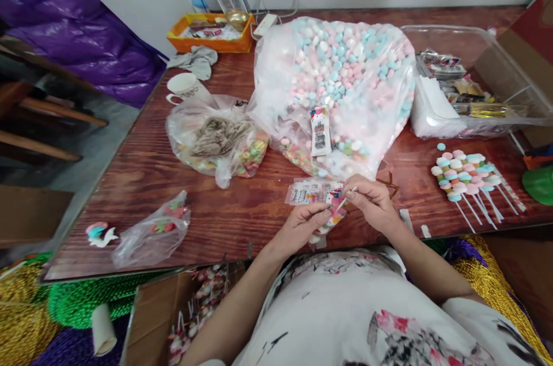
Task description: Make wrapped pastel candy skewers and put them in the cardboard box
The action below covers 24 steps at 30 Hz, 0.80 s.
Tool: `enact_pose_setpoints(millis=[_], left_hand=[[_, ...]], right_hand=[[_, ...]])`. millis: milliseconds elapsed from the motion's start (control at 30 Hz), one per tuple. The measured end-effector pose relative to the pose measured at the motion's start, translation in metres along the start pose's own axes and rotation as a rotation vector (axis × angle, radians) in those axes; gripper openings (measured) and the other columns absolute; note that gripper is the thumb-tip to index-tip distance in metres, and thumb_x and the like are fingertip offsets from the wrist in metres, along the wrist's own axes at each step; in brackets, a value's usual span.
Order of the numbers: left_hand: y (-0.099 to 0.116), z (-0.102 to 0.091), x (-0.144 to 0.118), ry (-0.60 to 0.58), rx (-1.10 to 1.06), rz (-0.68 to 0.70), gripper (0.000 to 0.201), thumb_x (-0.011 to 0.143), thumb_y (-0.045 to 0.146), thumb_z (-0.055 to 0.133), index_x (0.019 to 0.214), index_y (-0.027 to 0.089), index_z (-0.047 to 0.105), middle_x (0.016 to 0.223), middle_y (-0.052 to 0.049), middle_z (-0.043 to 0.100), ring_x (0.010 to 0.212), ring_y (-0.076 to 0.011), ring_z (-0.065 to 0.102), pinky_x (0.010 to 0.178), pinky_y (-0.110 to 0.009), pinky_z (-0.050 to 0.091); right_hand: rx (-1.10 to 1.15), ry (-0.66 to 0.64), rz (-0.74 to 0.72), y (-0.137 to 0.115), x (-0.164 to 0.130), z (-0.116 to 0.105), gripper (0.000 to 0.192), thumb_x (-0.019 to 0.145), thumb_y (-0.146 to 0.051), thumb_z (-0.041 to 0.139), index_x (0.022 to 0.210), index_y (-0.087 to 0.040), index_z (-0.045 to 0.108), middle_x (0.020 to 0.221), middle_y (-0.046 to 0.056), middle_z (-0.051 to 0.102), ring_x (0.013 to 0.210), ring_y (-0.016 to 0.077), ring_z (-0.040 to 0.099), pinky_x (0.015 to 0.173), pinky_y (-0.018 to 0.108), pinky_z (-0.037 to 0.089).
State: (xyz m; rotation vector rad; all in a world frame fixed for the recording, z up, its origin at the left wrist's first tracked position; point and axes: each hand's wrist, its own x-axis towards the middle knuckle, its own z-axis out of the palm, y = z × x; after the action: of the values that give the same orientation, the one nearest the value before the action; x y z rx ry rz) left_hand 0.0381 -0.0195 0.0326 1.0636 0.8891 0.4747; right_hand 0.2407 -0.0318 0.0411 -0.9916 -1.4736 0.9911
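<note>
Near the table's front edge, my left hand [305, 225] is closed on a small printed plastic bag [336, 218] with pastel candies in its lower end. My right hand [370, 202] pinches a thin white stick [345, 199] that slants down to the bag's mouth. Just beyond my hands lie flat printed bags [302, 192]. A large clear sack of pink, blue and white candies [341, 60] spreads behind them, with a printed card [319, 132] on top. To the right lies a pile of candy skewers [464, 173] on white sticks.
At left are a bag with gummy candies and a brown cloth [220, 135], a white mug [185, 86] and a small clear bag [153, 233]. An orange tray [248, 37] stands at the back. A clear plastic bin [518, 89] sits at right, near a green object [538, 186].
</note>
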Motion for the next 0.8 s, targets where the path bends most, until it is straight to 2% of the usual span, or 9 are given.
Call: enact_pose_setpoints(millis=[167, 267, 333, 400, 500, 567, 667, 733, 800], left_hand=[[-0.013, 0.009, 0.004, 0.088, -0.127, 0.033, 0.038, 0.076, 0.050, 0.073, 0.072, 0.014, 0.063, 0.049, 0.005, 0.049, 0.037, -0.0032, 0.033, 0.037, -0.017, 0.022], [-0.020, 0.013, 0.005, 0.179, -0.168, 0.094, 0.035, 0.077, 0.047, 0.073, 0.073, 0.014, 0.062, 0.048, 0.006, 0.047, 0.038, -0.0033, 0.033, 0.038, -0.017, 0.022], [-0.021, 0.014, 0.006, 0.263, -0.153, 0.131, 0.033, 0.079, 0.048, 0.071, 0.078, 0.016, 0.065, 0.048, 0.006, 0.047, 0.037, -0.0035, 0.031, 0.037, -0.017, 0.021], [-0.017, 0.014, 0.007, 0.334, -0.052, 0.229, 0.031, 0.080, 0.046, 0.070, 0.077, 0.016, 0.067, 0.051, 0.005, 0.051, 0.041, -0.0047, 0.035, 0.040, -0.018, 0.027], [-0.013, 0.016, 0.009, 0.368, 0.123, 0.394, 0.026, 0.079, 0.039, 0.073, 0.070, 0.014, 0.069, 0.055, 0.003, 0.053, 0.051, -0.0075, 0.044, 0.050, -0.020, 0.036], [-0.013, 0.017, 0.010, 0.366, 0.132, 0.401, 0.025, 0.080, 0.037, 0.072, 0.070, 0.015, 0.069, 0.055, 0.003, 0.051, 0.051, -0.0076, 0.043, 0.050, -0.020, 0.036], [-0.016, 0.018, 0.009, 0.385, 0.066, 0.345, 0.024, 0.082, 0.038, 0.069, 0.074, 0.015, 0.068, 0.057, 0.004, 0.050, 0.048, -0.0064, 0.038, 0.046, -0.020, 0.032], [-0.015, 0.018, 0.009, 0.417, 0.048, 0.366, 0.025, 0.083, 0.039, 0.069, 0.075, 0.016, 0.068, 0.059, 0.003, 0.051, 0.049, -0.0071, 0.040, 0.047, -0.020, 0.034], [-0.009, 0.020, 0.011, 0.466, 0.074, 0.461, 0.024, 0.084, 0.039, 0.069, 0.075, 0.016, 0.069, 0.066, 0.000, 0.056, 0.058, -0.0098, 0.048, 0.054, -0.022, 0.041]], right_hand=[[-0.034, -0.028, -0.104, 0.003, -0.005, 0.020, 0.025, 0.094, -0.029, 0.054, 0.071, -0.021, 0.060, 0.066, 0.001, 0.057, 0.076, 0.0168, 0.055, 0.078, 0.033, 0.045], [-0.051, -0.014, -0.119, 0.006, -0.010, 0.023, 0.020, 0.093, -0.026, 0.056, 0.076, -0.021, 0.064, 0.068, 0.001, 0.060, 0.077, 0.0168, 0.055, 0.077, 0.033, 0.045], [-0.027, 0.028, -0.095, 0.005, -0.010, 0.019, 0.011, 0.091, -0.028, 0.060, 0.086, -0.022, 0.067, 0.075, 0.002, 0.064, 0.079, 0.0167, 0.056, 0.078, 0.033, 0.046], [0.003, 0.073, -0.081, 0.001, -0.009, 0.016, 0.010, 0.090, -0.029, 0.062, 0.095, -0.023, 0.068, 0.083, 0.003, 0.066, 0.081, 0.0166, 0.058, 0.078, 0.033, 0.048], [-0.011, 0.043, -0.150, -0.005, -0.005, 0.015, 0.012, 0.092, -0.027, 0.058, 0.086, -0.022, 0.067, 0.077, 0.002, 0.063, 0.076, 0.0156, 0.057, 0.076, 0.032, 0.047], [-0.073, 0.001, -0.196, -0.006, -0.004, 0.016, 0.019, 0.093, -0.027, 0.055, 0.077, -0.021, 0.063, 0.070, 0.002, 0.060, 0.073, 0.0157, 0.055, 0.075, 0.032, 0.046], [-0.165, 0.035, -0.194, -0.002, -0.009, 0.017, 0.021, 0.093, -0.030, 0.056, 0.076, -0.021, 0.062, 0.069, 0.002, 0.060, 0.075, 0.0171, 0.055, 0.075, 0.033, 0.046], [-0.162, 0.102, -0.164, 0.003, -0.015, 0.018, 0.015, 0.091, -0.034, 0.060, 0.085, -0.021, 0.064, 0.074, 0.003, 0.062, 0.079, 0.0177, 0.056, 0.077, 0.034, 0.046], [-0.115, 0.159, -0.102, 0.007, -0.023, 0.022, 0.020, 0.086, -0.037, 0.067, 0.097, -0.021, 0.065, 0.081, 0.003, 0.064, 0.082, 0.0179, 0.056, 0.078, 0.034, 0.047]])
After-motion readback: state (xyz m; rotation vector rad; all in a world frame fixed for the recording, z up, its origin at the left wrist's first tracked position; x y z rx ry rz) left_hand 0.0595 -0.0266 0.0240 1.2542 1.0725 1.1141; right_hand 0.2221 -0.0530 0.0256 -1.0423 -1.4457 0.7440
